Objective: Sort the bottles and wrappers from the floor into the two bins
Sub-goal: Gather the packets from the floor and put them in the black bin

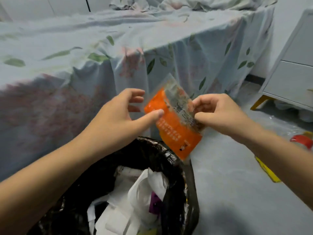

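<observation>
An orange and clear plastic wrapper (174, 122) hangs in the air above the far rim of a bin lined with a black bag (171, 160). My right hand (218, 114) pinches the wrapper's right edge with curled fingers. My left hand (125, 109) is at the wrapper's left edge, thumb tip on its orange face and fingers spread behind it. The bin holds white plastic bags, paper and a purple scrap (155, 204).
A bed draped in a floral sheet (118, 53) fills the left and back. A white nightstand with yellow legs (291, 73) stands at the right. On the grey floor at the right lie a red-labelled item (303, 140) and a yellow wrapper (267, 170).
</observation>
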